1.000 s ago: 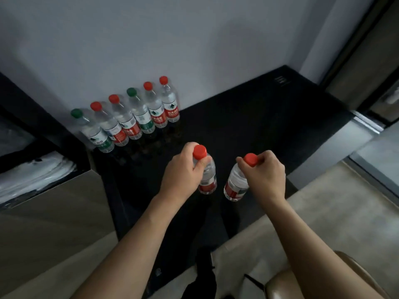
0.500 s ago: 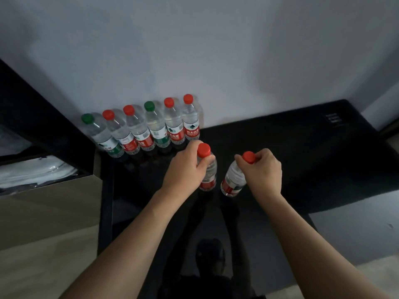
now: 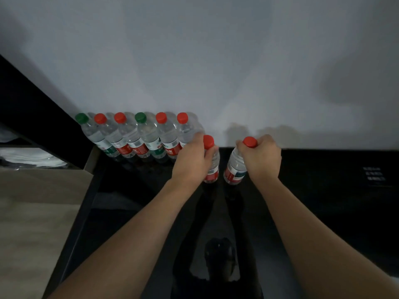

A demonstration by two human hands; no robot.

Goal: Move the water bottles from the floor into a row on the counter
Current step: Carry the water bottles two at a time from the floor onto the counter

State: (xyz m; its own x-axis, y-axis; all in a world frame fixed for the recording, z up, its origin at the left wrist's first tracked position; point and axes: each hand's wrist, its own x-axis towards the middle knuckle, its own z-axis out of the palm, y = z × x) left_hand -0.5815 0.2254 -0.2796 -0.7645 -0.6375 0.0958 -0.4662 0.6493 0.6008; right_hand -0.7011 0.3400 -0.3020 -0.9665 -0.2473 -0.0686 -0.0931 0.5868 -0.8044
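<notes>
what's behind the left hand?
The left hand grips a red-capped bottle; cap and lower label show. Behind it stands the row's last bottle, its label mostly covered by the hand, then the wall.

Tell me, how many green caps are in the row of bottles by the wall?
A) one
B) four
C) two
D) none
C: the row against the wall has six bottles, with a green cap at its far left and another fourth along; the other four caps are red.
</notes>
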